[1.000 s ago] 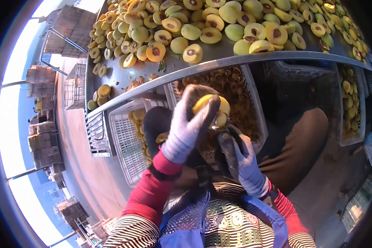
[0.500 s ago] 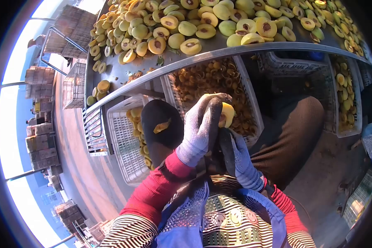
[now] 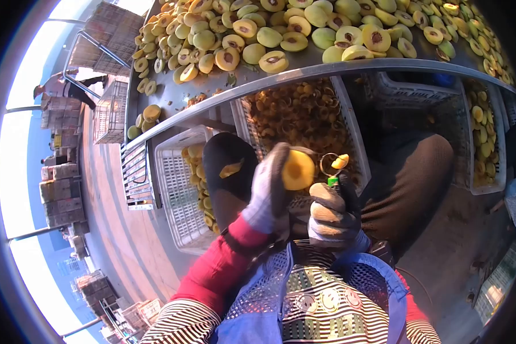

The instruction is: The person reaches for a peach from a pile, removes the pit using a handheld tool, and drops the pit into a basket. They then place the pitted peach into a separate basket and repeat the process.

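Note:
My gloved left hand (image 3: 268, 186) grips a yellow peach half (image 3: 298, 171), its cut face turned up with a darker hollow in the middle. Just to the right, my gloved right hand (image 3: 331, 217) is closed around a ring-shaped pitting knife (image 3: 333, 180) with a green part near the loop. A small piece of fruit flesh (image 3: 340, 161) clings to the metal loop. Tool and fruit are apart. Below and beyond both hands is a crate (image 3: 350, 123) of brown-orange fruit scraps.
A metal table (image 3: 252, 90) heaped with halved peaches (image 3: 274, 62) spans the far side. A white crate (image 3: 180, 195) with fruit halves stands left of my knee, another crate (image 3: 501, 137) far right. Stacked crates (image 3: 60, 166) and a person (image 3: 69, 86) are at the left.
My hands have moved apart. The peach half has turned to show its cut face, and the ring tool, hidden before, now shows with flesh on it.

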Tool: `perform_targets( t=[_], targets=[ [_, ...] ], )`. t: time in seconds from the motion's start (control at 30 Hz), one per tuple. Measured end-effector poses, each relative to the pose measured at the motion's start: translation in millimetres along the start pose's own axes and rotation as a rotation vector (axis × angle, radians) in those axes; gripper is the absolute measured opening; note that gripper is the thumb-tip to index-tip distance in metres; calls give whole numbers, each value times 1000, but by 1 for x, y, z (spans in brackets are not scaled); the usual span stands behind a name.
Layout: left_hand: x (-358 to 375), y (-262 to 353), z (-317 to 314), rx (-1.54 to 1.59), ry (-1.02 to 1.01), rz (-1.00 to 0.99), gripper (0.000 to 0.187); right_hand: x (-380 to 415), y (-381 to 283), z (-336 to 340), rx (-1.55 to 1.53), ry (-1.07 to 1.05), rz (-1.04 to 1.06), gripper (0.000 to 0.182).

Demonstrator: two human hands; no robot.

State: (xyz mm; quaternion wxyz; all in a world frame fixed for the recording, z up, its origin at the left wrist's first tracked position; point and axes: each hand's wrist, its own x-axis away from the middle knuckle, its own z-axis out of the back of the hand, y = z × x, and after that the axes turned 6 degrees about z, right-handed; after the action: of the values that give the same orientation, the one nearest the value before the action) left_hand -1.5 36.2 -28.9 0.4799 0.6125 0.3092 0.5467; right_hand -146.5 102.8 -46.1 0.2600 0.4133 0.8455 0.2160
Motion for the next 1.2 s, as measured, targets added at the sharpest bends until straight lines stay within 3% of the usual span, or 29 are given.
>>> perform_targets(
  t=[0.03, 0.07, 0.1, 0.17, 0.23, 0.27, 0.33, 0.37, 0.4, 0.43, 0.47, 0.5, 0.57, 0.6, 0.63, 0.67, 0.7, 0.73, 0.8, 0.83, 0.87, 0.9, 0.97, 1.0, 1.07, 1.13, 1.2],
  targets=[
    [9, 21, 12, -11, 133, -150, 36, 2, 0, -1, 2, 128, 54, 45],
    [13, 17, 35, 168, 341, -155, 36, 5, -4, 8, -18, 181, 47, 44],
    [9, 9, 67, 118, 610, -318, 34, 3, -5, 7, -6, 207, 23, 46],
    [-3, 18, 153, -508, 662, -318, 32, 5, -5, 14, 110, 271, 54, 49],
    [-8, 26, 185, -1462, 746, 65, 32, 0, -9, 14, 203, 280, 65, 50],
    [-23, 31, 181, -1263, 737, -270, 33, -2, -11, 14, 234, 365, 75, 51],
    [-42, 89, 95, -872, 620, -255, 26, -9, -14, 17, 272, 459, 88, 51],
    [-73, 88, 83, -808, 525, -364, 26, -10, -15, 17, 273, 468, 83, 51],
    [-101, 97, 67, -883, 459, -379, 28, -10, -14, 17, 390, 559, 77, 51],
    [-127, 107, 51, -1032, 423, -227, 42, -10, -15, 16, 507, 648, 77, 50],
    [-163, 99, 45, -1206, 447, -284, 55, -11, -15, 9, 592, 696, 82, 51],
    [-195, 89, 45, -1272, 347, -195, 66, -8, -16, 12, 587, 704, 89, 51],
    [-239, 71, 44, -1336, 297, -166, 56, -1, -23, 24, 596, 720, 182, 52],
    [-252, 60, 53, -1042, 78, -159, 48, 0, -27, 30, 586, 723, 194, 52],
    [-250, 64, 50, -742, -135, -142, 41, 1, -29, 38, 773, 866, 339, 47],
    [-236, 58, 50, -660, -78, -232, 56, 3, -30, 41, 961, 1011, 480, 42],
    [-206, 70, 33, -742, 83, -419, 46, -1, -31, 23, 950, 1016, 485, 42],
    [-179, 80, 23, -528, 30, -404, 39, -11, -32, -10, 1057, 1011, 513, 28],
    [-128, 85, 9, -261, -48, -295, 26, -19, -39, -27, 1154, 1027, 532, 30],
    [-107, 80, 4, -209, -75, -214, 21, -21, -41, -25, 1559, 985, 681, 29],
    [-89, 69, -4, 37, -160, -109, 22, -23, -42, -24, 1968, 899, 822, 28],
    [-77, 58, -10, -59, -84, -176, 26, -28, -43, -24, 1969, 908, 810, 28],
    [-54, 56, -24, -93, -76, -46, 32, -39, -41, -30, 2066, 610, 1000, 23],
    [-48, 49, -30, -4, -85, -66, 32, -41, -31, -50, 1686, 875, 734, 18],
    [-41, 37, -36, 45, -98, -125, 33, -35, -30, -39, 1837, 838, 777, 18],
    [-30, 36, -38, 68, -65, -59, 28, -31, -26, -32, 2065, 715, 891, 17],
    [-26, 28, -38, 29, -34, -120, 23, -28, -14, -15, 2035, 697, 933, 17]
  ],
)
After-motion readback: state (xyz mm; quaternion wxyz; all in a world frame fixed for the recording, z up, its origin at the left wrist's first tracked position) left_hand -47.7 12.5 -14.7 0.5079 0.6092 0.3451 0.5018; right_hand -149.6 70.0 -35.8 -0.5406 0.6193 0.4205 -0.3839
